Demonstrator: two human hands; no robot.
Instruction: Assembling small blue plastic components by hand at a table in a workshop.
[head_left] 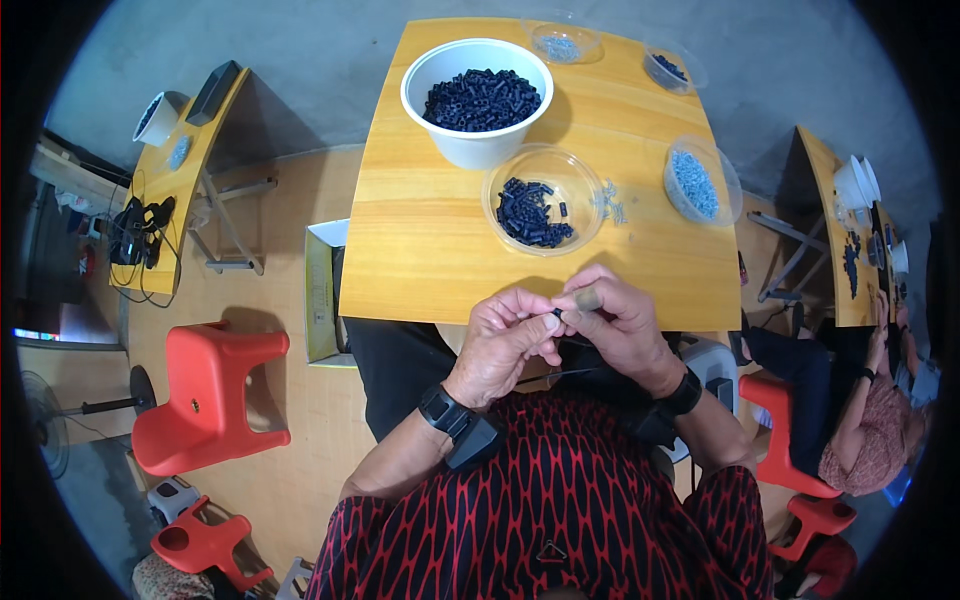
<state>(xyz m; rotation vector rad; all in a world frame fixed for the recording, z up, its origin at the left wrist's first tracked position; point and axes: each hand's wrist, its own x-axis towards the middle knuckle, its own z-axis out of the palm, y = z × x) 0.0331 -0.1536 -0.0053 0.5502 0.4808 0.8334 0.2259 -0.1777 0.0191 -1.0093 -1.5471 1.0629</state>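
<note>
My left hand (500,340) and my right hand (625,325) meet just off the near edge of the wooden table. Both are closed, with thumbs and fingertips pinched around a small black piece (557,313), mostly hidden by the fingers. A tan wrap (587,299) covers a finger of my right hand. Beyond my hands, a clear plastic bowl (490,215) holds loose black tubular pieces (535,212). Small silvery metal parts (612,203) lie scattered against its right side. Behind it stands a white tub (475,148) heaped with black tubular pieces (482,100).
A clear tub of silvery parts (695,185) is at the table's right edge. Two smaller clear bowls, one with silvery parts (557,47) and one with black pieces (668,68), sit at the far edge. A red stool (205,400) stands left; a person (865,430) sits right.
</note>
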